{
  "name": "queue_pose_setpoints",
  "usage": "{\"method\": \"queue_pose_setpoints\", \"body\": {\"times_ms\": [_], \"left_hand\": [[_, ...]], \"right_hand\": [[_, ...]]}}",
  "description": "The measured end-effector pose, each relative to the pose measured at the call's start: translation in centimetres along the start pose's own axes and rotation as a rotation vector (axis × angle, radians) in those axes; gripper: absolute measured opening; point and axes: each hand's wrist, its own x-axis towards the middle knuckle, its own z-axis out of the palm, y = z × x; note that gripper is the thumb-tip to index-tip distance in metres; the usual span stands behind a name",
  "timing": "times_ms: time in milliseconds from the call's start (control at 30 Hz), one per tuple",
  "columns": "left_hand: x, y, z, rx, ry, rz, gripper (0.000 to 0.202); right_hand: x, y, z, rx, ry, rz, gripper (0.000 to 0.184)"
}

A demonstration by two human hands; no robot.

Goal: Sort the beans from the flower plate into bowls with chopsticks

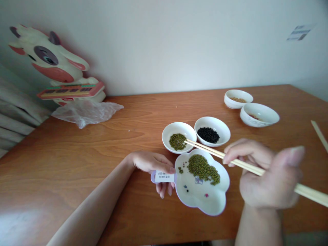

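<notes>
My left hand (156, 167) is closed on the labelled handle of a white, flower-shaped plate (212, 201) with a lilac rim. Green mung beans (201, 166) lie in a heap on the plate, with a few stray ones near the handle. My right hand (263, 174), partly blurred, grips a pair of wooden chopsticks (246, 166). Their tips are inside a white bowl (166, 133), at the edge of more mung beans (176, 141). Beside that bowl stands another white bowl (224, 128) with black beans (208, 135). I cannot tell whether the tips hold a bean.
Two more white bowls, one with yellowish grains (238, 99) and one with reddish bits (254, 117), stand at the back right. A cow-shaped toy keyboard (69, 90) and a clear plastic bag (87, 112) are at the back left. A pale stick (319, 135) lies at the right edge.
</notes>
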Motion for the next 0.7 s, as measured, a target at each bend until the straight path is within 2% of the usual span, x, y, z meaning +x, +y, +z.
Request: {"method": "queue_pose_setpoints", "body": {"times_ms": [100, 233, 433, 700], "left_hand": [[0.0, 0.1, 0.0, 0.012, -0.002, 0.009, 0.043], [0.0, 0.2, 0.0, 0.021, 0.014, -0.006, 0.043], [0.0, 0.0, 0.0, 0.019, 0.018, 0.001, 0.044], [0.1, 0.0, 0.1, 0.035, 0.009, 0.000, 0.044]], "right_hand": [[0.3, 0.0, 0.9, -0.061, -0.055, 0.082, 0.071], [0.4, -0.7, 0.5, -0.024, -0.093, 0.099, 0.073], [0.0, -1.5, -1.0, -0.163, -0.410, 0.104, 0.063], [0.0, -1.0, -1.1, -0.207, -0.578, 0.162, 0.058]]}}
